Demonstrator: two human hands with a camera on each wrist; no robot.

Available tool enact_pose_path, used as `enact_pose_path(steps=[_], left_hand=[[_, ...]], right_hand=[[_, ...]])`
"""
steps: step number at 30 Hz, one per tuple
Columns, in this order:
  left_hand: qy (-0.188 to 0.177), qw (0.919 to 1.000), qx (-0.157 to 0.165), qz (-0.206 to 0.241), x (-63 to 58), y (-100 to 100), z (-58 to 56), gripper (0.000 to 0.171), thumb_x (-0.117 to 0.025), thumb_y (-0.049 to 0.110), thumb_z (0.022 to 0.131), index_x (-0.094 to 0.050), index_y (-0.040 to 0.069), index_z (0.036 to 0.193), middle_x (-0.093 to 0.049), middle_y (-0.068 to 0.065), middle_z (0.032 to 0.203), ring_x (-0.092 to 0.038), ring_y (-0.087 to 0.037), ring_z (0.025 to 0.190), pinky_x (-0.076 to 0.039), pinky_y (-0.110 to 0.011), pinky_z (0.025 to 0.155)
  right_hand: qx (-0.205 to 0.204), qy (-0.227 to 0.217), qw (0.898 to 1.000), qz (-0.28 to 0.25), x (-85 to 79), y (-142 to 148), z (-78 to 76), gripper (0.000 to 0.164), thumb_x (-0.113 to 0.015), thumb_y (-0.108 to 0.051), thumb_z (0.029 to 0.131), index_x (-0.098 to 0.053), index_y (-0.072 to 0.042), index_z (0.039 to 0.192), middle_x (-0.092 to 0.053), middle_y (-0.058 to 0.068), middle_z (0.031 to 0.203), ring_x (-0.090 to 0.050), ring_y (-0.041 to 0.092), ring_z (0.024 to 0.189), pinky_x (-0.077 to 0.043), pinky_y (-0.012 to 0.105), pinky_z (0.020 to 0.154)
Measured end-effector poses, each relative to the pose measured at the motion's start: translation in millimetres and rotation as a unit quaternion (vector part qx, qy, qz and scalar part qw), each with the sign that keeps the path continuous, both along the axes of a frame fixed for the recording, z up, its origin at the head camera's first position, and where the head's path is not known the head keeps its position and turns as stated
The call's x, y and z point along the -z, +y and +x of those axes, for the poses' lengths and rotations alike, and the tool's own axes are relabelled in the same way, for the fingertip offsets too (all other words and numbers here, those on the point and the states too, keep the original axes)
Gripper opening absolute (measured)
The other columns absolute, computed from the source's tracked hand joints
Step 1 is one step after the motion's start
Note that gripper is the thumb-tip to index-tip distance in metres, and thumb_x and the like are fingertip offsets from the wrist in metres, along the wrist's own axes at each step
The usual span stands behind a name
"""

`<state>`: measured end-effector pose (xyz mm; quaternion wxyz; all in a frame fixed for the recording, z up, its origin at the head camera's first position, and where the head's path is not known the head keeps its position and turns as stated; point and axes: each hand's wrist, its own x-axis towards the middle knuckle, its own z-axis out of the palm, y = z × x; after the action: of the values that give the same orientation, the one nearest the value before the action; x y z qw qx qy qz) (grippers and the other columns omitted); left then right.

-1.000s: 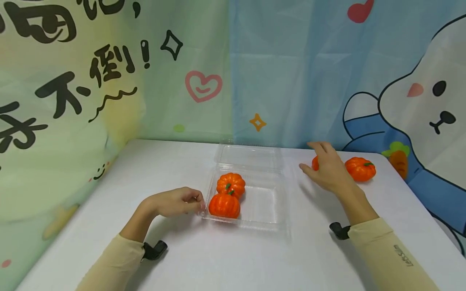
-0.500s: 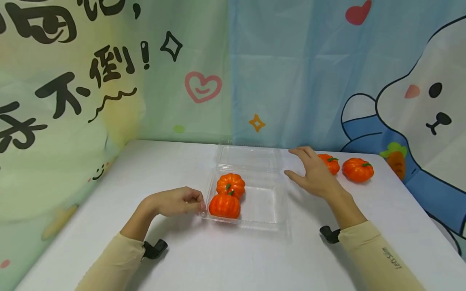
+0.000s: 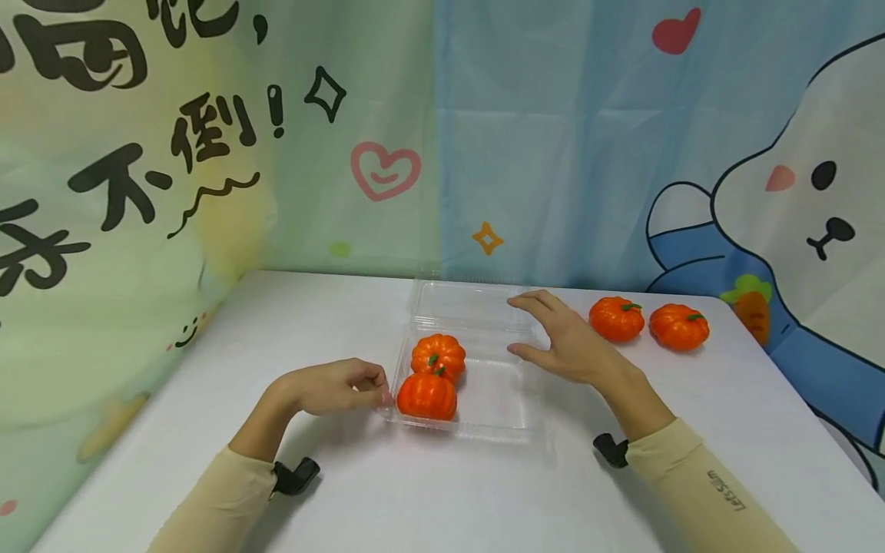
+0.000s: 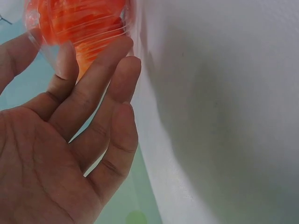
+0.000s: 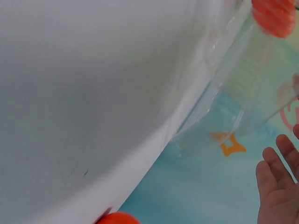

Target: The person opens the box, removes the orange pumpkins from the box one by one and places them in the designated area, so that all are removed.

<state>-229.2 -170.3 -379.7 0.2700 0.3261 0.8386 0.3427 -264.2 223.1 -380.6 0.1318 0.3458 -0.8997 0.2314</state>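
A clear plastic clamshell box [image 3: 494, 388] lies on the white table with its lid laid back. Two small orange pumpkins fill its left side: a rear pumpkin [image 3: 439, 353] and a front pumpkin [image 3: 426, 398]. My left hand [image 3: 335, 386] pinches the box's left rim near the front corner; in the left wrist view, thumb and index fingertip [image 4: 67, 58] meet the clear edge. Over the right side of the box hovers my right hand [image 3: 570, 342], fingers spread and holding nothing. The right wrist view shows that same hand [image 5: 279, 191] beside the clear wall.
Farther right on the table sit two more orange pumpkins, a nearer-to-box pumpkin [image 3: 616, 319] and an outer pumpkin [image 3: 680, 328]. A printed curtain [image 3: 512, 138] hangs right behind the table's back edge. The box lid [image 3: 470, 301] stretches back toward it.
My right hand has moved left, away from the two pumpkins on the right, to the box's right side, uncovering the inner one. The left hand stays at the rim.
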Motion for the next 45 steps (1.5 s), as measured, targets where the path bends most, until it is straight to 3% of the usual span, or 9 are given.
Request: enact_pose_path(steps=[8, 19, 26, 39, 45], left_hand=[[0.006, 0.9999, 0.007, 0.005, -0.8, 2, -0.2, 0.021, -0.062, 0.028, 0.101, -0.065, 0.008, 0.095, -0.063, -0.001, 0.082, -0.044, -0.010, 0.074, -0.034, -0.026, 0.068], [0.007, 1.0000, 0.005, 0.005, 0.9, -1, 0.6, 0.020, -0.061, 0.029, 0.101, -0.068, 0.010, 0.100, -0.072, -0.003, 0.094, -0.055, -0.015, 0.087, -0.042, -0.030, 0.080], [0.011, 0.9998, 0.008, 0.012, 1.0, 1, -0.8, 0.018, -0.062, 0.029, 0.101, -0.068, 0.012, 0.098, -0.073, 0.000, 0.098, -0.063, -0.015, 0.095, -0.045, -0.032, 0.086], [-0.004, 0.9999, 0.007, 0.014, 3.0, 0, 0.7, 0.023, -0.062, 0.031, 0.102, -0.069, 0.008, 0.102, -0.074, -0.001, 0.099, -0.064, -0.023, 0.098, -0.047, -0.035, 0.087], [0.005, 0.9998, 0.013, 0.013, 1.0, 3, -1.4, 0.021, -0.062, 0.031, 0.102, -0.068, 0.012, 0.098, -0.073, 0.000, 0.098, -0.066, -0.019, 0.098, -0.047, -0.036, 0.088]], right_hand=[[-0.034, -0.004, 0.999, 0.003, -2.8, -20, 2.6, 0.069, -0.083, -0.031, 0.087, -0.052, -0.010, 0.146, -0.052, 0.011, 0.146, -0.053, 0.030, 0.131, -0.047, 0.052, 0.107], [-0.077, -0.014, 0.997, 0.009, -4.1, -45, -2.4, 0.069, -0.086, -0.028, 0.085, -0.056, -0.010, 0.144, -0.055, 0.008, 0.145, -0.052, 0.028, 0.135, -0.045, 0.049, 0.110], [-0.091, -0.040, 0.995, 0.026, 2.7, -52, 1.3, 0.068, -0.086, -0.028, 0.085, -0.057, -0.008, 0.144, -0.054, 0.008, 0.145, -0.052, 0.028, 0.135, -0.044, 0.047, 0.111], [-0.112, -0.060, 0.991, 0.044, 10.3, -74, 3.0, 0.067, -0.087, -0.024, 0.083, -0.059, -0.001, 0.139, -0.055, 0.011, 0.139, -0.057, 0.029, 0.128, -0.047, 0.044, 0.108], [-0.100, -0.076, 0.991, 0.050, 10.4, -78, 1.9, 0.065, -0.088, -0.022, 0.083, -0.060, -0.003, 0.137, -0.056, 0.011, 0.140, -0.057, 0.028, 0.128, -0.046, 0.043, 0.109]])
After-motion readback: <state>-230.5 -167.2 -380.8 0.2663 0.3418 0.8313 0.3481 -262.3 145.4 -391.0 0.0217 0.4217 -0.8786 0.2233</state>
